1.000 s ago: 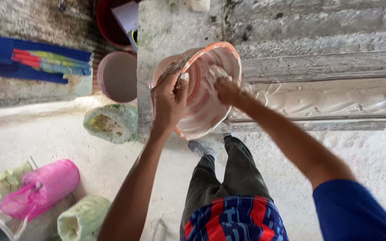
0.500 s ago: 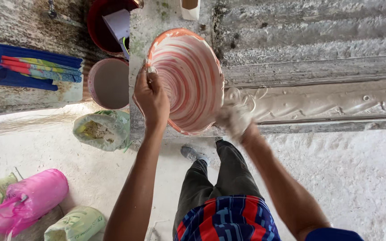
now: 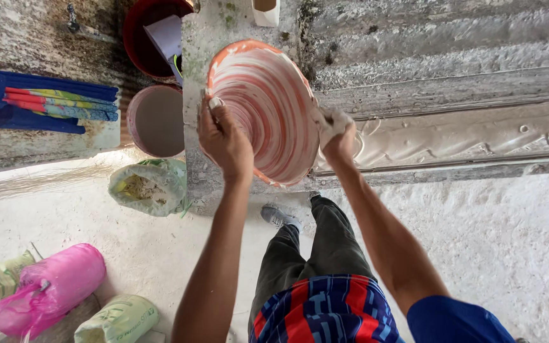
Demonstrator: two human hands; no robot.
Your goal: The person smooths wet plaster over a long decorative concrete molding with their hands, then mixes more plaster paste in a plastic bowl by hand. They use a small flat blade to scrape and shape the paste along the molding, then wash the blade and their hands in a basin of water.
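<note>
Your left hand [image 3: 223, 136] grips the left rim of a large orange basin [image 3: 265, 111] streaked with white lather, fingers curled over the edge, thumb side toward you. Your right hand [image 3: 337, 136] is closed on the opposite rim, its fingers coated in white suds; whether it also holds a cloth or sponge you cannot tell from this view. The basin sits between both hands, tilted up on edge so its inside faces you, its lower rim resting against a grey concrete ledge [image 3: 195, 76]. Just left of your left hand, beyond the ledge, stands a pink tub [image 3: 157, 121]; above that, a dark red bucket [image 3: 144, 38] with a pale container inside. Below and left of your left hand lies an open green sack [image 3: 150, 187] on the white floor [image 3: 509, 241]. Farther left and nearer you rest a pink plastic bag [image 3: 52, 286] and another green sack [image 3: 119, 321]. To the right of your right hand runs a corrugated metal sheet [image 3: 452, 38] and a wet channel. Your dark trousers and a grey shoe [image 3: 277, 217] show below the basin.
</note>
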